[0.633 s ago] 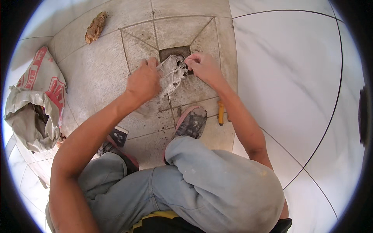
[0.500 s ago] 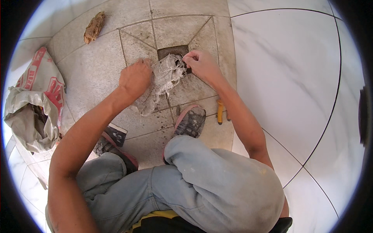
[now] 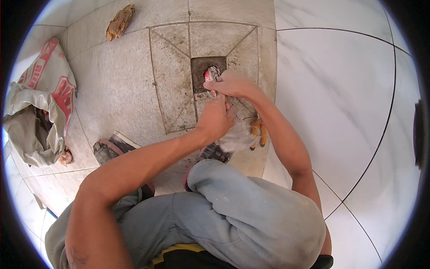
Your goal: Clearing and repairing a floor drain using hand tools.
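Note:
A square recess [image 3: 197, 80] is sunk in the tiled floor, with a drain hole in its middle. White and red frayed sack material [image 3: 213, 72] pokes up out of the hole. Close over the recess, my right hand [image 3: 234, 84] is closed, thumb and fingers gripping this sack material. Just below it my left hand [image 3: 216, 117] is closed round the same material, near the recess's front edge. A loose, blurred whitish part of the sack [image 3: 236, 136] spreads out beneath my left hand toward my shoe. How deep the material goes into the hole cannot be seen.
Orange-handled pliers [image 3: 258, 133] lie beside my right forearm. An open woven sack [image 3: 40, 112] with dark contents stands at the left. Crumpled brown paper [image 3: 120, 22] lies at the far left. My shoes [image 3: 107, 150] rest near the recess; glossy white tiles [image 3: 331, 103] extend to the right.
My left hand has moved right and nearer, from the recess's left side to below my right hand. The sack material has swung from left of the recess to the near right.

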### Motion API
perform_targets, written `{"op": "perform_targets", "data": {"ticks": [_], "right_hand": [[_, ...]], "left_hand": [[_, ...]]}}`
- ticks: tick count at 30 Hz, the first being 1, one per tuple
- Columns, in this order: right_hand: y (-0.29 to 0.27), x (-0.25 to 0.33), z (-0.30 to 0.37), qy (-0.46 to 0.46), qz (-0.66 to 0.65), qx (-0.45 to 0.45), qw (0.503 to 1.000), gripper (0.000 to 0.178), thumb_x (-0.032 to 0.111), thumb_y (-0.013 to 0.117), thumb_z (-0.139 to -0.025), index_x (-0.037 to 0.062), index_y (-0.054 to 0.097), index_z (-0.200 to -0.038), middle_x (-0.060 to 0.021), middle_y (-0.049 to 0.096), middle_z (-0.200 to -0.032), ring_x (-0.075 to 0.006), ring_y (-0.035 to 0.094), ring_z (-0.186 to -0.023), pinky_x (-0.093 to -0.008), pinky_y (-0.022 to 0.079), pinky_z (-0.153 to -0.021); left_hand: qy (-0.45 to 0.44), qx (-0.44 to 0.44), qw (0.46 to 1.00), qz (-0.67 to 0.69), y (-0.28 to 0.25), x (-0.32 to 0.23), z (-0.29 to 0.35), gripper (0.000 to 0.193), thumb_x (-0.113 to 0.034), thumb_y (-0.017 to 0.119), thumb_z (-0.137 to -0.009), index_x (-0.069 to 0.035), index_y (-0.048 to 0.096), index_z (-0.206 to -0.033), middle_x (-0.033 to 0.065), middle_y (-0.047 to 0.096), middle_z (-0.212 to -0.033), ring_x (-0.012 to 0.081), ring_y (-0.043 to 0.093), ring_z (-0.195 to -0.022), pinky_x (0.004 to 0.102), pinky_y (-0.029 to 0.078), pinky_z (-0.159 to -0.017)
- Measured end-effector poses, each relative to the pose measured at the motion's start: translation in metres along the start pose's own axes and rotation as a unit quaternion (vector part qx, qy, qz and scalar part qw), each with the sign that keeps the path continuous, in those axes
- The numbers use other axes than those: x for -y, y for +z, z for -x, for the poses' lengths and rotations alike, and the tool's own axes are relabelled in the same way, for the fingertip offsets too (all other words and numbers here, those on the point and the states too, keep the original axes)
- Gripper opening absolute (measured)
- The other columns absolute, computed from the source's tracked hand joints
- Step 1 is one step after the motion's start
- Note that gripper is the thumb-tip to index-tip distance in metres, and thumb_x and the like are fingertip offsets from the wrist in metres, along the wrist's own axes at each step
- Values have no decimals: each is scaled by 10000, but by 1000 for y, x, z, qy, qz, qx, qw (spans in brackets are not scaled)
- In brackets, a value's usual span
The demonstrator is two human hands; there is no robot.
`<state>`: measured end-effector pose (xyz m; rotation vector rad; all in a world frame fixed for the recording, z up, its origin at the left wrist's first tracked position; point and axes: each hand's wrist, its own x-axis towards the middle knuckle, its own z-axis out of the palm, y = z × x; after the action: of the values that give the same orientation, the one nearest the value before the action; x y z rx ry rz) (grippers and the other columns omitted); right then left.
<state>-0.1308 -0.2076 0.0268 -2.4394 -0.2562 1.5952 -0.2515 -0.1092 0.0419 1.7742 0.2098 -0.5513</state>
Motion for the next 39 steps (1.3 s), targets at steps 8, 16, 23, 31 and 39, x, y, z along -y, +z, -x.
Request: {"op": "perform_targets", "data": {"ticks": [8,16,23,31,39], "right_hand": [[18,18,2,-66,65,-44,995,477,390,559,-803,-57,690,-904,-337,642,-922,-462,650,-891,-481,519,-808],[29,9,17,-100,-18,-131,986,428,358,536,-808,-58,623,-753,-278,566,-679,-393,602,-610,-460,467,-604],[23,15,50,-97,-71,-101,988,412,317,527,-833,-64,637,-725,-279,612,-728,-431,618,-669,-479,488,-659],[10,-24,48,-21,-187,-107,976,583,541,461,-953,-6,653,-882,-107,606,-659,-222,539,-563,-412,444,-555],[76,11,49,71,-706,2,705,471,453,611,-922,18,632,-1100,-96,667,-961,-176,638,-937,-353,534,-717]], "left_hand": [[45,62,994,-76,-24,5,12,90,-65,549,-808,22,535,-790,280,595,-759,482,594,-779,520,467,-690],[21,148,981,-123,-44,-16,25,129,-67,551,-812,39,593,-871,287,643,-863,460,630,-860,516,507,-795],[39,118,985,-118,-40,-14,32,93,-83,565,-790,-3,554,-836,239,633,-773,431,637,-803,515,497,-717],[58,161,985,-38,-68,-18,16,111,-110,544,-819,-8,542,-863,234,619,-822,413,624,-817,488,490,-718],[33,234,967,-98,-136,16,-16,363,-222,601,-847,-35,488,-1138,232,627,-889,357,630,-906,426,470,-809]]}}
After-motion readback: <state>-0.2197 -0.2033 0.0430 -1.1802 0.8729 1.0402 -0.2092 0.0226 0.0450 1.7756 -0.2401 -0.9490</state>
